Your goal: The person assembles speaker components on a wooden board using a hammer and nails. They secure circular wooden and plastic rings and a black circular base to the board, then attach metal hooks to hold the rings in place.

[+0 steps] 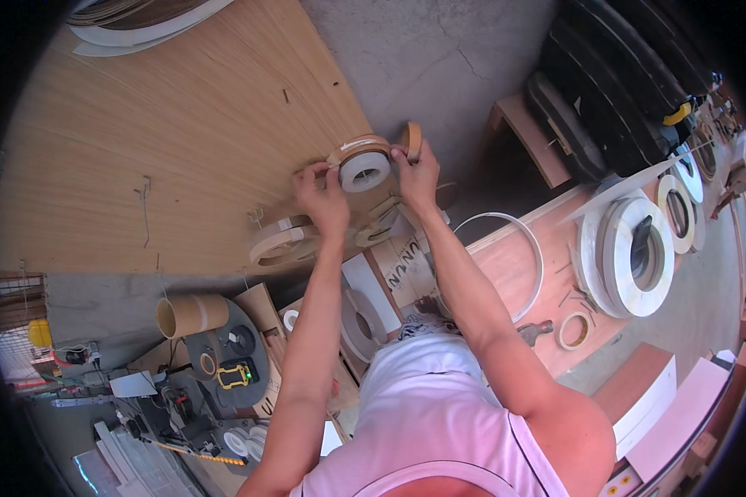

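Note:
Between my hands, at the wooden panel's edge, are a white roll of edge banding (349, 175) and a tan roll of edge banding (358, 145) close behind it. My left hand (322, 201) is closed, thumb and fingertips pinching at the left rim of these rolls. In my right hand (419, 176) is a small tan ring-shaped roll (414, 141), held upright, while its fingers also reach the right side of the white roll. How tightly the fingers grip is partly hidden. Below my left hand another pale roll (267, 249) hangs by the panel.
The large wooden panel (199, 124) bears wire hooks (145, 207). To the right, a bench (514, 240) carries white rolls (659, 273), a hammer (536, 331) and a small ring (573, 317). A brown cylinder (207, 315) and a yellow-black device (236, 375) are at lower left.

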The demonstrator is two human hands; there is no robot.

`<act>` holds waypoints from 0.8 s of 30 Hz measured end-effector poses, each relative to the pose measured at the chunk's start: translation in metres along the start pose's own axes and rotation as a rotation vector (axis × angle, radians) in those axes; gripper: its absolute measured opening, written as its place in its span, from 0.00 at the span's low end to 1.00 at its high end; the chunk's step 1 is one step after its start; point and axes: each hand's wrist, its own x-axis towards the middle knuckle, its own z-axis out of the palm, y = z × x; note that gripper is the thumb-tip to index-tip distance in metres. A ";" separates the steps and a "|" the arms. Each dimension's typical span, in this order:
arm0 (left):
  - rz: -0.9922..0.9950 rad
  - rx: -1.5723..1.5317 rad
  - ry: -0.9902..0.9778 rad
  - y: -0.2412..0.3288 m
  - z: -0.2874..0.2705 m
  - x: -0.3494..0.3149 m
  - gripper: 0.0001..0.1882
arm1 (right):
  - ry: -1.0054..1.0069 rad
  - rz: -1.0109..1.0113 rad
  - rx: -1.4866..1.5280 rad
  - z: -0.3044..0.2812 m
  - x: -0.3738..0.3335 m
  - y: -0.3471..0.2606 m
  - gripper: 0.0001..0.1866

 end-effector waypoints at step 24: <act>-0.203 -0.254 -0.290 0.020 -0.020 -0.023 0.15 | -0.075 -0.462 -0.183 0.006 -0.102 -0.030 0.15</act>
